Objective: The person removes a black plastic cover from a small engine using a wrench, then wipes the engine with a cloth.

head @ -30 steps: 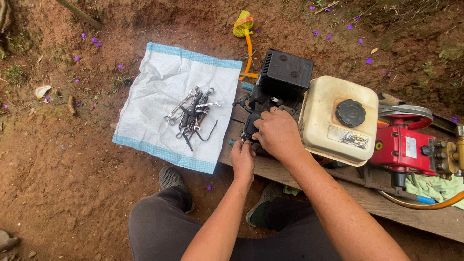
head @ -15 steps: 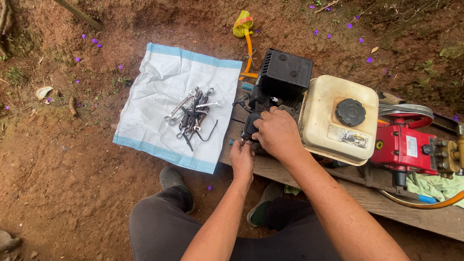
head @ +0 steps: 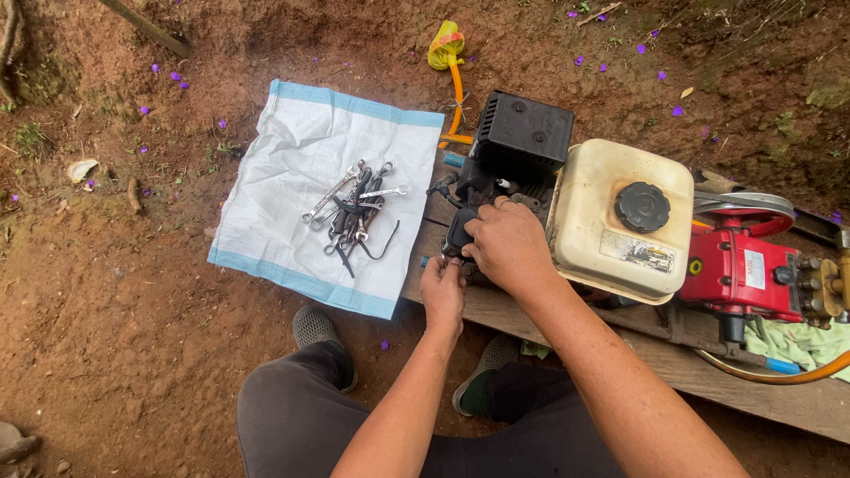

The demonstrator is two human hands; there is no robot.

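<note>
Head view, the only one. Against the frames half a second and a second back, almost nothing has moved: both hands sit at the same spot on the engine, tools untouched on the sack. So the work on that part is ongoing, in a slow, fiddly stretch with no part freed or set down.

Left hand (head: 443,295): fingers curled in, pinching at the lower edge of a small black engine part (head: 458,232) on the near side of the engine. Grip looks closed, but what exactly is between the fingertips is hidden; cannot tell.

Right hand (head: 510,245): laid over the same black part from above, fingers bent and wrapped round it, partly clenched. It covers most of the part, so whether it grasps or just presses, cannot tell.

The part is on the engine's front, just below the black air-filter box (head: 521,134) and just left of the cream fuel tank (head: 620,221) with its black cap (head: 643,207).

Rest: red pump (head: 739,270) right of the tank, all sitting on a wooden plank (head: 673,367) over red dirt. A white woven sack (head: 301,177) lies spread on the ground to the left, with a pile of wrenches (head: 354,212) on it, well apart from both hands. Yellow-orange hose (head: 453,80) behind the engine. Person's knees and shoes at bottom.
</note>
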